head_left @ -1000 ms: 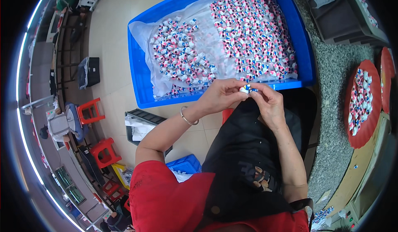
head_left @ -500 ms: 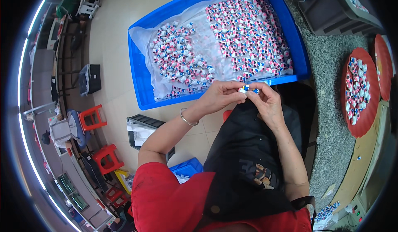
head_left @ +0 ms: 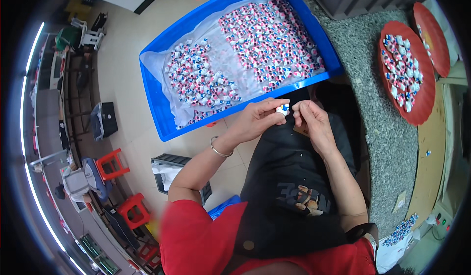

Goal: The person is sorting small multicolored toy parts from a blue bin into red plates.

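Observation:
Between the thumb and fingertips of my left hand (head_left: pixel 260 120) is a small white figurine (head_left: pixel 282 110) with blue and yellow parts. My right hand (head_left: pixel 316 127) hovers just to its right, slightly apart, thumb and fingers pinched together; whatever they may hold is too small or hidden to make out. Both hands are above my lap, beside the near edge of a large blue tray (head_left: pixel 167 133). Inside the tray, on white sheeting, lie many small white, pink and blue figurines (head_left: pixel 196 76), loosely heaped at left and packed in rows at right.
On the speckled stone counter (head_left: pixel 392 167) at right, a red scalloped plate (head_left: pixel 422 100) holds more figurines, with a second red plate (head_left: pixel 436 44) behind. Small blue pieces (head_left: pixel 402 230) lie farther down. A black crate (head_left: pixel 169 162) and red stools (head_left: pixel 133 211) stand at left.
My right hand has drawn slightly away from the figurine, which stays in my left hand and now shows its blue part more plainly. The whole view has shifted, bringing more counter in.

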A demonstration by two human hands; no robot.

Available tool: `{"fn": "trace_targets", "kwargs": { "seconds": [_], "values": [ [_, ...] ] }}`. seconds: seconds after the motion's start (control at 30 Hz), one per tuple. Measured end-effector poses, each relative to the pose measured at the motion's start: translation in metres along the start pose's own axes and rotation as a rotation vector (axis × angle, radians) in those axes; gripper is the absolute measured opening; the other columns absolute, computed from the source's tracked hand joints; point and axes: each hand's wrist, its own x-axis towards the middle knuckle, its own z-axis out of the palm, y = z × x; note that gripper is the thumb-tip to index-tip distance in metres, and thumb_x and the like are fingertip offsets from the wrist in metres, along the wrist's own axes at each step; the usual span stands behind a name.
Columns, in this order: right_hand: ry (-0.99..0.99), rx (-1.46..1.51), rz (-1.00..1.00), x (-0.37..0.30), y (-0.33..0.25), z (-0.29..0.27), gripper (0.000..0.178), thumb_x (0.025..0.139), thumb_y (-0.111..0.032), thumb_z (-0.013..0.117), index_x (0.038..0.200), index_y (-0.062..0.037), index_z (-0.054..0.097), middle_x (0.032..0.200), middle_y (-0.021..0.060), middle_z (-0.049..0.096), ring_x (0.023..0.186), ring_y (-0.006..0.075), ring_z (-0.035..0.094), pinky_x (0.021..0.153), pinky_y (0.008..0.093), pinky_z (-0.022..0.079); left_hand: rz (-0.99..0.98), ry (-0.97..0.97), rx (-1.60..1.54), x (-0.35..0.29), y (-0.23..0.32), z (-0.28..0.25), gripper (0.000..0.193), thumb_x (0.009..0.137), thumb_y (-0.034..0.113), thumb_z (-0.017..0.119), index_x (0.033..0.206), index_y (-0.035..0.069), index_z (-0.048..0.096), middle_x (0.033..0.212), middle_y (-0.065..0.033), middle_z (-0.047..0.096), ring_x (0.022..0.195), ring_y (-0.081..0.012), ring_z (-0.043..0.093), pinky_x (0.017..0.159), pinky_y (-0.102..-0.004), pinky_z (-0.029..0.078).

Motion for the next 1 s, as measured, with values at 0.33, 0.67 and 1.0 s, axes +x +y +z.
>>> {"fn": "trace_targets", "kwargs": {
  "seconds": [0.33, 0.67, 1.0],
  "values": [
    [-0.130, -0.653, -0.277, -0.027, -0.008, -0.012, 0.032, 0.097, -0.029, 0.057, 0.083, -0.0006, 0.060, 0.070, 0.0077, 0.053, 0.065, 0.0216, 0.053, 0.062, 0.0356, 0.042, 0.439, 0.053, 0.755, -0.009, 0.019, 0.037, 0.054, 0.075, 0.007, 0.080, 0.125, 0.004, 0.058, 0.097, -0.0098, 0.061, 0.079, -0.0175, 0.061, 0.071, -0.0284, 0.052],
    [-0.066, -0.784, -0.566, -0.050, -0.005, -0.016, 0.022, 0.096, -0.021, 0.057, 0.087, -0.0010, 0.059, 0.080, 0.0123, 0.057, 0.073, 0.0318, 0.059, 0.066, 0.0403, 0.046, -0.059, -0.255, 0.400, -0.015, 0.033, 0.041, 0.040, 0.092, 0.014, 0.067, 0.129, 0.004, 0.056, 0.089, -0.0058, 0.064, 0.073, -0.0079, 0.058, 0.065, -0.0256, 0.049],
    [-0.090, -0.677, -0.446, -0.051, 0.000, -0.020, 0.028, 0.100, -0.020, 0.050, 0.084, 0.0022, 0.056, 0.075, 0.0117, 0.051, 0.068, 0.0245, 0.052, 0.065, 0.0338, 0.042, 0.427, -0.067, 0.799, -0.021, 0.022, 0.056, 0.038, 0.087, 0.013, 0.069, 0.123, 0.002, 0.058, 0.088, -0.0121, 0.066, 0.074, -0.0220, 0.065, 0.063, -0.0313, 0.049]
  ]
}}
